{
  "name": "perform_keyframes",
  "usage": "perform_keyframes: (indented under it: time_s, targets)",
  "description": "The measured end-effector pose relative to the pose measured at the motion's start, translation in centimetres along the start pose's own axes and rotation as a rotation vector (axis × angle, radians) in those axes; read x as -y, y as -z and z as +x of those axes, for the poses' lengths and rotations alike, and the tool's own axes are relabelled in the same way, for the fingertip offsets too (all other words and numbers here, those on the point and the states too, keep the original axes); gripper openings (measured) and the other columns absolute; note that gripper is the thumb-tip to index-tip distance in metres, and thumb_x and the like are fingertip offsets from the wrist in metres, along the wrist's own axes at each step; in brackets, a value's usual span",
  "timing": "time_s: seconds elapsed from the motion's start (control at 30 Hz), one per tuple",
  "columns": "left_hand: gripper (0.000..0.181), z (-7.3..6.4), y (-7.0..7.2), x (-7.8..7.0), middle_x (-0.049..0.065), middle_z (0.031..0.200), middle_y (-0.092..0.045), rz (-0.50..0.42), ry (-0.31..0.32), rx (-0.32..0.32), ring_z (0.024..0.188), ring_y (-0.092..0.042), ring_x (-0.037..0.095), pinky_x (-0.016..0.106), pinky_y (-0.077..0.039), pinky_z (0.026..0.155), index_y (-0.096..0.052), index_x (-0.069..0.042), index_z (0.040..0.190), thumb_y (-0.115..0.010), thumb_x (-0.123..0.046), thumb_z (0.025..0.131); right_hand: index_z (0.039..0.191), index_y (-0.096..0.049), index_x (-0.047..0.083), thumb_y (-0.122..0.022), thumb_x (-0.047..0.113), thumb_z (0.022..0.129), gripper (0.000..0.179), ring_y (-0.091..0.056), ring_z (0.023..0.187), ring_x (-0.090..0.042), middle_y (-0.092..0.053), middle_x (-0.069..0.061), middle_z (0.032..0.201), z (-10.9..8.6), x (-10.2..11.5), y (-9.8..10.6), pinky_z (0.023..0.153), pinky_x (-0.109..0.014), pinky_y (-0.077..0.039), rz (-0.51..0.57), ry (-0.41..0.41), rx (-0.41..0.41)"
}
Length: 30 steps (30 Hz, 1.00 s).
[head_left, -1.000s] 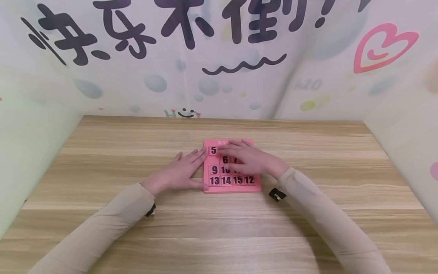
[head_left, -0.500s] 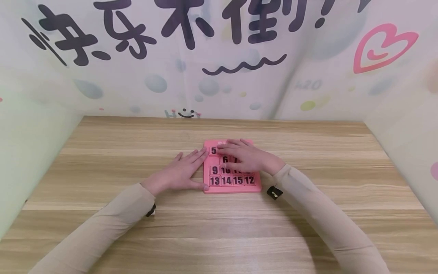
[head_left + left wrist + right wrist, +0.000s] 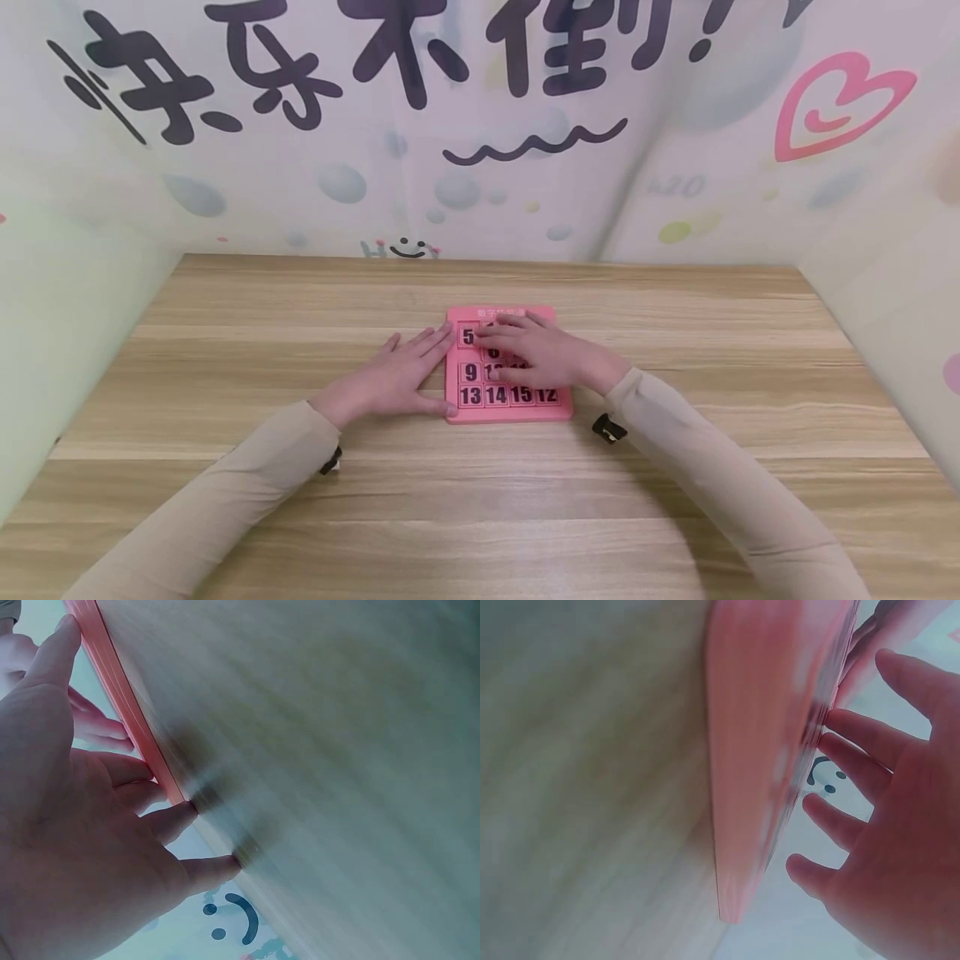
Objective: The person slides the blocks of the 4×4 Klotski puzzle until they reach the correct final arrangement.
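Note:
A pink sliding number puzzle [image 3: 510, 415] lies flat on the wooden table in the head view. Along its left edge rests my left hand [image 3: 393, 379], fingers spread; in the left wrist view its thumb [image 3: 56, 656] touches the pink frame. My right hand [image 3: 551, 354] reaches over the board from the right, with a fingertip at the right side of the tile numbered 5 [image 3: 467, 337]. Below that tile is a bare gap, then tile 9 [image 3: 470, 372]. The bottom row reads 13, 14, 15, 12. The right hand hides much of the upper rows.
The wooden table [image 3: 480, 517] extends around the board. Behind it stands a white wall [image 3: 285, 192] printed with dark characters and a pink heart. A black wrist device [image 3: 609, 428] hangs below the right sleeve.
Tile 5 has slid slightly toward the near side, and my right hand's fingers have shifted down with it. My left hand stays still at the board's edge.

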<state>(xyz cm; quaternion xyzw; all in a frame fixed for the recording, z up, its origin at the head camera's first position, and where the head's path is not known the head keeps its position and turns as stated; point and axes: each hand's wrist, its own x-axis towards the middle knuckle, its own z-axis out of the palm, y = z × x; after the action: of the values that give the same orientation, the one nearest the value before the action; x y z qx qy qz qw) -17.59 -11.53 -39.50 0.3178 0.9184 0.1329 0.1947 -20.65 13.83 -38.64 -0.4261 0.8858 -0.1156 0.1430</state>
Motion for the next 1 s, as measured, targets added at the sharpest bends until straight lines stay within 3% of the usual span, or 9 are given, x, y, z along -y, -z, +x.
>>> perform_keyframes:
  time_s: [0.6,1.0]
  targets:
    - [0.102,-0.1,0.1,-0.1,0.008,0.160,0.001,0.005,0.004,0.000,0.145,-0.006,0.032,0.059,-0.001,0.113,-0.010,-0.005,0.155,-0.059,-0.062,0.086,0.149,-0.039,0.014,-0.049,0.040,0.099,0.058,-0.020,0.143,-0.033,-0.033,-0.004,0.154,-1.6,1.3,-0.9,0.114,-0.057,-0.009,-0.024,0.023,0.000]
    - [0.102,-0.1,0.0,0.0,0.008,0.160,0.001,0.003,-0.002,-0.001,0.145,-0.006,0.031,0.059,-0.001,0.113,-0.010,-0.006,0.155,-0.059,-0.063,0.085,0.147,-0.043,0.011,-0.049,0.041,0.099,0.056,-0.021,0.143,-0.032,-0.038,-0.005,0.152,-0.7,1.1,-0.3,0.115,-0.057,-0.009,-0.027,0.012,-0.012]
